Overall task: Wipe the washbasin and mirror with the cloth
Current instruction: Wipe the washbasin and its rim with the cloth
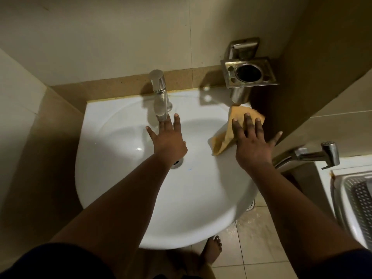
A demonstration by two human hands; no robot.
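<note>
Nearest the camera, two bare forearms reach out over the white oval ceramic washbasin [124,190], whose front rim bulges toward the viewer. On the left, the left hand [168,138] hovers above the bowl with fingers straight and spread, holding nothing, its fingertips just beside the spout of the upright chrome tap [160,95]. Further right, the right hand [252,142] presses flat, fingers splayed, on the crumpled orange cloth [223,140], which lies on the basin's right rear rim, just below the square steel wall-mounted tumbler holder [248,72]. At far right a chrome hand-spray nozzle [314,154] juts out. No mirror shows. The cloth looks soft, light and limp; it should bunch easily, so a flat palm over its middle likely suits wiping, while the glazed basin seems slick.
</note>
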